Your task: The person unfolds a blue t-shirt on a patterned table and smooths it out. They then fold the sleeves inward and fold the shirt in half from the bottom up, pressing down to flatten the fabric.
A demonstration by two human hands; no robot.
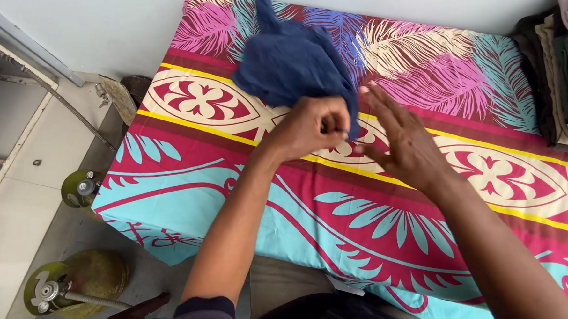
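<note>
**Navy garment gripped at one edge, flat hand alongside**

Head view, the only one:

- Left hand (311,126): fingers closed tight in a pinch on the near edge of a dark blue garment (289,60). Firm hold, cloth bunched between thumb and fingers.
- Right hand (403,145): flat, fingers spread and extended, nothing in it. It sits just right of the garment's near corner; whether the fingertips touch the cloth, can't tell.
- Garment: crumpled, not laid flat, lying on the patterned bedsheet (364,239) toward the far side of the bed, approx. centre-left. A narrow part sticks up toward the wall, poss. a sleeve.
- Sheet: bright feather and medallion print in pink, turquoise, cream w/ yellow bands. Covers the whole surface.
- Stack of folded clothes (558,71) at the far right edge, well apart from both hands. Dark and pale items, neatly piled.
- Floor, left of bed: two green gas cylinders (78,280), one w/ a hose attached.

Assessment: the work looks to be at an early stage of handling the garment, i.e. pulling it straight before any fold. It's still bunched, no crease lines set. In my judgement the next move calls for the left pinch to hold while the flat hand presses or sweeps the cloth smooth. Risk: bunched layers stay trapped underneath.
</note>
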